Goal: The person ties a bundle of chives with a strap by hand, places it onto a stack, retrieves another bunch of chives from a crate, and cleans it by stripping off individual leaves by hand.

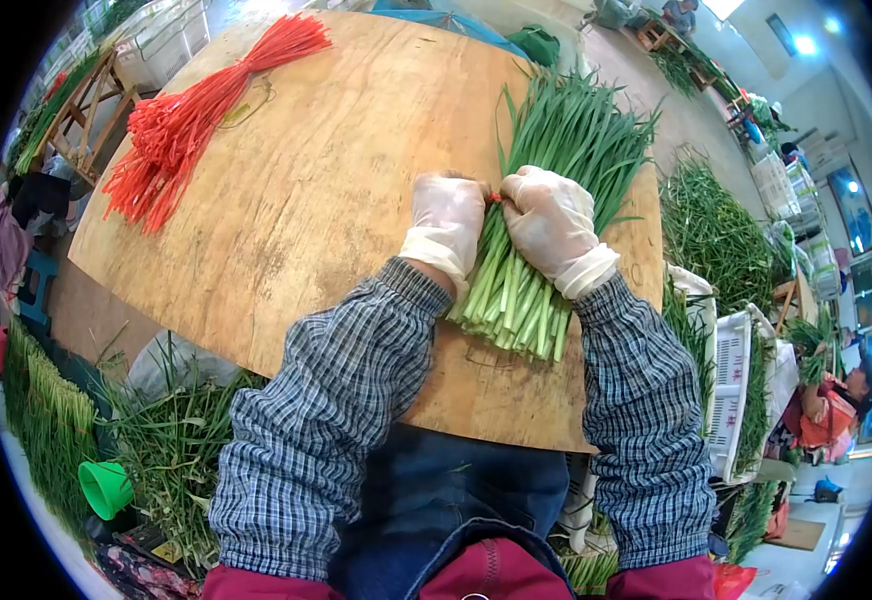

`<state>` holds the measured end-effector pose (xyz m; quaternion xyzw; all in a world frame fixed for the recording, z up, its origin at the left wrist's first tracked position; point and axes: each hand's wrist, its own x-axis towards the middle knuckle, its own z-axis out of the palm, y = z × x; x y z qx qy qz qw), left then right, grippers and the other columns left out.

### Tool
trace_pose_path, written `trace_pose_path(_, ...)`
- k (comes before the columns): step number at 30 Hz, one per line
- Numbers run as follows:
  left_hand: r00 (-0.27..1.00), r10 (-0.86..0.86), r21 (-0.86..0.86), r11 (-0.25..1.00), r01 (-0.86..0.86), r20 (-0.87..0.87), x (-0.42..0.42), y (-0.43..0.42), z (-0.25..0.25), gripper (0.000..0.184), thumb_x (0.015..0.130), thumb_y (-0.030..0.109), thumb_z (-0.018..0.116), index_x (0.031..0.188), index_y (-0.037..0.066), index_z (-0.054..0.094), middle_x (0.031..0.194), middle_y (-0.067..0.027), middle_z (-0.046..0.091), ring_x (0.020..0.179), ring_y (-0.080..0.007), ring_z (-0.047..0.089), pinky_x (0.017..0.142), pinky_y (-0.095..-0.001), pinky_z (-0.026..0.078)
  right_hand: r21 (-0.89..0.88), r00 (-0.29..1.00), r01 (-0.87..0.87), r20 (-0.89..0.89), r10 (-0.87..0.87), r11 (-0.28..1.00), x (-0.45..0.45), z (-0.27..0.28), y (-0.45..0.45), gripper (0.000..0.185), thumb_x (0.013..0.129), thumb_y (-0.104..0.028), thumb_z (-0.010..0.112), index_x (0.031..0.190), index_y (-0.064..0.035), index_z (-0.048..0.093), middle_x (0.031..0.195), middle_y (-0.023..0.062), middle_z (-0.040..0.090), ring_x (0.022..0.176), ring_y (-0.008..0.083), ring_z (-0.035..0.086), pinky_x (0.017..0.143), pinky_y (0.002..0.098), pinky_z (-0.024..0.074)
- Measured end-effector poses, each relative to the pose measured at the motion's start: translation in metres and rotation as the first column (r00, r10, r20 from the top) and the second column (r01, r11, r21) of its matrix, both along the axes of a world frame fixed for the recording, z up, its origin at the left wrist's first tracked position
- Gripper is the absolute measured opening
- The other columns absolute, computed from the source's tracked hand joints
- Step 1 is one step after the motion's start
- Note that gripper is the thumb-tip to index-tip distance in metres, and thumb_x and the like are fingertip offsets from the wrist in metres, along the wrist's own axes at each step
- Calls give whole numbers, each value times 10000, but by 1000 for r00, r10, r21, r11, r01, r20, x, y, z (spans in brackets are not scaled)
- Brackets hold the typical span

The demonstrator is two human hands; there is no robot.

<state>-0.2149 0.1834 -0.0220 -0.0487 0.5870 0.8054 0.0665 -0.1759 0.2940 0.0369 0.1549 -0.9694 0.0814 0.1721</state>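
A bunch of garlic chives (568,125) lies on the wooden tabletop (356,130), dark leaves pointing away and pale cut stems toward me. A red tie (495,198) crosses the bunch between my hands. My left hand (446,212), in a thin whitish glove, is closed at the tie's left end, beside the stems. On top of the bunch, my right hand (553,222) is closed in a matching glove at the tie's other side. The fingers cover most of the tie. Farther left on the table lies a bundle of loose red ties (191,125), gathered near its upper part.
Piled greens (721,235) and a white crate (728,385) stand to the right of the table. A green bucket (106,488) and heaped leaves (176,450) are at lower left. Another person (828,410) holds greens at far right.
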Motion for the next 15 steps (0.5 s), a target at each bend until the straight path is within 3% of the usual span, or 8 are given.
trace_pose_path(3, 995, -21, -67, 998, 15, -96, 0, -1, 0, 163, 700, 88, 588, 656, -67, 612, 580, -120, 590, 533, -185, 539, 512, -307, 416, 22, 1000, 5, -11, -4, 1000, 0, -1, 0, 69, 716, -104, 575, 732, -39, 593, 750, 111, 562, 741, 304, 566, 630, 390, 445)
trace_pose_path(6, 994, -106, -22, 994, 107, 41, 2, -7, 6, 146, 789, 71, 574, 883, -36, 602, 778, -91, 620, 643, -162, 572, 576, -276, 456, 25, 1000, 9, -3, -9, 1000, -1, -2, 0, 70, 718, -107, 576, 733, -40, 593, 749, 112, 563, 741, 305, 566, 629, 390, 446)
trace_pose_path(9, 980, -78, 187, 981, 43, 185, 9, -3, 13, 136, 827, 68, 539, 912, -16, 605, 821, -79, 630, 677, -152, 582, 607, -261, 461, 24, 1000, 16, -7, -16, 1000, 0, 0, 0, 70, 720, -110, 577, 728, -42, 595, 749, 113, 566, 739, 303, 568, 629, 389, 446)
trace_pose_path(15, 986, -108, 142, 986, 90, 126, 12, -3, 18, 163, 787, -13, 562, 929, -74, 611, 796, -103, 634, 684, -156, 587, 628, -244, 479, 11, 998, 43, -38, -42, 999, -1, -4, -1, 76, 727, -114, 573, 715, -43, 597, 740, 117, 570, 724, 306, 574, 623, 392, 447)
